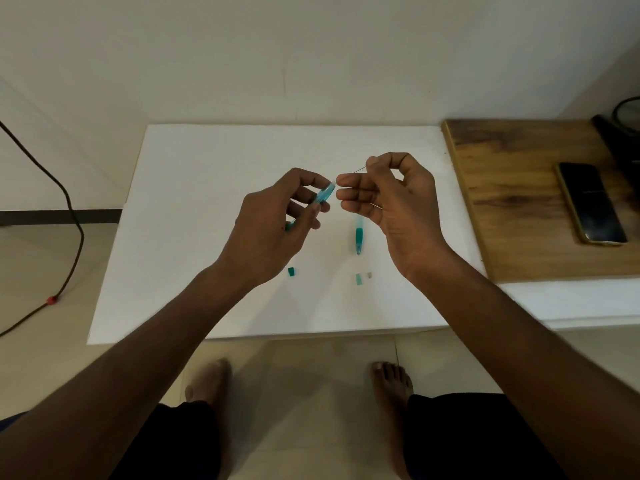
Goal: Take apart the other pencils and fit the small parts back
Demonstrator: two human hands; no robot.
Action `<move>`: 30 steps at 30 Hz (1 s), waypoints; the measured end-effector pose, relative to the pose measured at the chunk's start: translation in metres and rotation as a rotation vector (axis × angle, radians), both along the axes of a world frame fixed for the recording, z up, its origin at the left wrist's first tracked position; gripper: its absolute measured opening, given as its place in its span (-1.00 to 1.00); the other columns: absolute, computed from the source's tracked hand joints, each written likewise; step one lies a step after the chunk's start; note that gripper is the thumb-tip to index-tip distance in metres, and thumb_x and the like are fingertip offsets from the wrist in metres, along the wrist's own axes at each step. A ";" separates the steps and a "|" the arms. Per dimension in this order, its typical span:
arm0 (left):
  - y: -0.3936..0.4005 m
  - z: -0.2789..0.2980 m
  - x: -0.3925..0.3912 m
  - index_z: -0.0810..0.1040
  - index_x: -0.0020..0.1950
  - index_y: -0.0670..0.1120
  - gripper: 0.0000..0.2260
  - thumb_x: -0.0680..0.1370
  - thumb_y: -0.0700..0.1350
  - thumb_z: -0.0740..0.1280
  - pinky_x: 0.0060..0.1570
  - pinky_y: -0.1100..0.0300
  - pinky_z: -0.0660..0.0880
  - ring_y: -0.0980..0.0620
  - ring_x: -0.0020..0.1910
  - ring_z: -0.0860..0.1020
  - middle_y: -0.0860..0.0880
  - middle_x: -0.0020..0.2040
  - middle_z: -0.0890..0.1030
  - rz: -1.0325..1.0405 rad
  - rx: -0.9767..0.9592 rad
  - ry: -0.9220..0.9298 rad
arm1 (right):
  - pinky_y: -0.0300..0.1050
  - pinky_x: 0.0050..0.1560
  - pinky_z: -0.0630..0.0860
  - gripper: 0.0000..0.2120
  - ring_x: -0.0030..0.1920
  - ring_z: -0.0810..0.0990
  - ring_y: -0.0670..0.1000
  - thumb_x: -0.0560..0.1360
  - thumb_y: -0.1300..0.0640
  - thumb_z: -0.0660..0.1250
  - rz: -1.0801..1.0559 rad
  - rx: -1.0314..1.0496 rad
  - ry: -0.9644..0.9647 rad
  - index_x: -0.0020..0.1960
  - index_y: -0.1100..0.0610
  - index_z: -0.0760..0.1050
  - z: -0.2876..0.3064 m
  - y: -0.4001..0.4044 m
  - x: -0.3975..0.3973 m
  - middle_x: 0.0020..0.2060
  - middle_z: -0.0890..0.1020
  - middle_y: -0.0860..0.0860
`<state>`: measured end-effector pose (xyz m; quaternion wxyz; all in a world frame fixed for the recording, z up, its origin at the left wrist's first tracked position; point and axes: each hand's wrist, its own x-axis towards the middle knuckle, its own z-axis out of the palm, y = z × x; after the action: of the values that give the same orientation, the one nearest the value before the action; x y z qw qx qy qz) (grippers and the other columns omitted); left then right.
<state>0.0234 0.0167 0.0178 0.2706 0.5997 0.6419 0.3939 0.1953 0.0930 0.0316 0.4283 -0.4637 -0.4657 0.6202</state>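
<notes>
Teal translucent pen barrel (323, 196) pinched in left hand (273, 220), tilted.

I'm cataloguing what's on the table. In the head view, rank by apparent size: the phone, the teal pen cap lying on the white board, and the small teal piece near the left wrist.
1. Phone, largest.
2. Teal pen cap.
3. Small teal piece, smallest.
The differences are plain.
</notes>
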 end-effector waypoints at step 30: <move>0.001 0.000 0.001 0.55 0.34 -0.04 -0.79 0.70 -0.16 0.32 0.05 -0.03 0.70 0.06 -0.03 0.74 0.06 0.06 0.74 -0.003 -0.051 -0.150 | -0.19 -0.14 0.72 -0.94 -0.18 0.80 0.00 0.54 0.09 0.56 0.151 0.239 -0.326 0.00 0.02 0.71 -0.009 0.006 -0.001 -0.17 0.77 -0.11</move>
<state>0.0242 0.0172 0.0173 0.3336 0.5626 0.6286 0.4209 0.1945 0.0988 0.0230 0.3516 -0.4676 -0.6325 0.5075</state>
